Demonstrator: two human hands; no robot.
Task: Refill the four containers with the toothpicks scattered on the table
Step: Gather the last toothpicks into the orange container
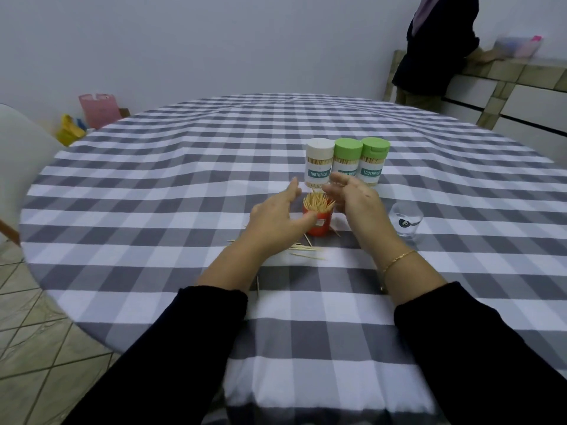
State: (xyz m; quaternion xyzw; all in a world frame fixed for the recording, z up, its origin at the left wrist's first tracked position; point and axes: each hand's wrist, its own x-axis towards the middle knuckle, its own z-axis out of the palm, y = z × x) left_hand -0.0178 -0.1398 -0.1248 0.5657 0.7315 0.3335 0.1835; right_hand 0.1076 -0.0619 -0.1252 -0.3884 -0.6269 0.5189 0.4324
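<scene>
- Domestic dining room or kitchen corner, judged from the furnishings.
- Round desk [184, 167] draped in a grey-and-white checked cloth, of the household kind.
- Pale moulded chair [21, 154] with a wooden leg, drawn up at the left edge.
- Diagonal beige floor tiles [33, 326] below; plain whitish wall [214, 41] behind.
- Tiled built-in counter [503, 84] with white panels at far right; a standing person [435, 47] in dark clothing resting a hand on it.
- Pink bag [99, 108] and yellow items [70, 130] set on the floor against the wall.
- Labelled toothpick jars [346, 164] and a small clear glass [406, 220] on the cloth, ordinary tableware.
</scene>
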